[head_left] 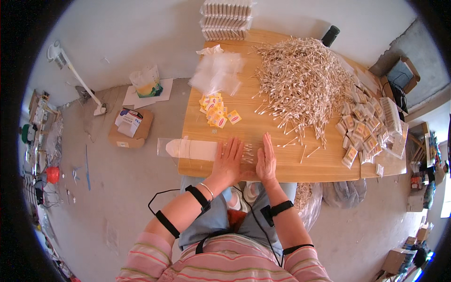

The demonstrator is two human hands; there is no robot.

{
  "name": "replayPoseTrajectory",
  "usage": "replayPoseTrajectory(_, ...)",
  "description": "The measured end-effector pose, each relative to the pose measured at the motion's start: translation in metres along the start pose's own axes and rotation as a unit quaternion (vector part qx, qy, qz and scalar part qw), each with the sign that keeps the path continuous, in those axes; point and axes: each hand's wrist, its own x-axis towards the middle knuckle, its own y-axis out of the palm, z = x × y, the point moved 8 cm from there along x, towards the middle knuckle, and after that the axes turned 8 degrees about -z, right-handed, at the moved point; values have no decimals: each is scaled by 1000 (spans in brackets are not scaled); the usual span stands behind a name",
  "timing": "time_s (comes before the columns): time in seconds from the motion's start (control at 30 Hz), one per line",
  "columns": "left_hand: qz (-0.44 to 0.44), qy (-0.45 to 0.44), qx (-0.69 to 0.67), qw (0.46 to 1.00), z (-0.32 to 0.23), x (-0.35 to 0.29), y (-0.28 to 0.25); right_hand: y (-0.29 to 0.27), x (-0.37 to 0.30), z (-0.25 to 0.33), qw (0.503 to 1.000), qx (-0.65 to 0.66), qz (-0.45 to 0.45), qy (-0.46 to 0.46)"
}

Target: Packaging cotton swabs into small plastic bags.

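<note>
My left hand (pixel 229 159) lies flat, fingers outstretched, over the right end of a white strip with a pointed left tip (pixel 197 149). A clear plastic sheet or sleeve (pixel 164 147) shows around that strip. My right hand (pixel 266 162) stands on its edge with straight fingers, palm facing left. Between the two hands is a small group of cotton swabs (pixel 248 154), apparently in clear plastic; whether either palm touches them I cannot tell. Yellow printed cards (pixel 218 115) are scattered beyond my left hand. A large heap of loose cotton swabs (pixel 300 80) covers the far right.
Clear plastic bags (pixel 217 73) lie at the table's far left, with stacked swab packs (pixel 226 19) behind. Filled small packets (pixel 365 124) are piled on the right. A dark bottle-like cylinder (pixel 330 35) stands behind the heap. An open cardboard box (pixel 130 134) sits on the floor left.
</note>
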Motion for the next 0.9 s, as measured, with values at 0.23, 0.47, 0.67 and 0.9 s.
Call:
replayPoseTrajectory(0.23,-138,-97,-196,966,33,-5,-17,14,-19,18,979,-173,87,-58)
replayPoseTrajectory(0.47,-174,-160,-413,880,49,-16,-10,60,-41,36,922,-282,242,-105)
replayPoseTrajectory(0.67,-145,-307,-550,763,68,-19,-7,36,-11,20,995,-80,57,-20)
replayPoseTrajectory(0.9,-223,-197,-490,820,58,-11,-6,66,-8,19,996,29,87,5)
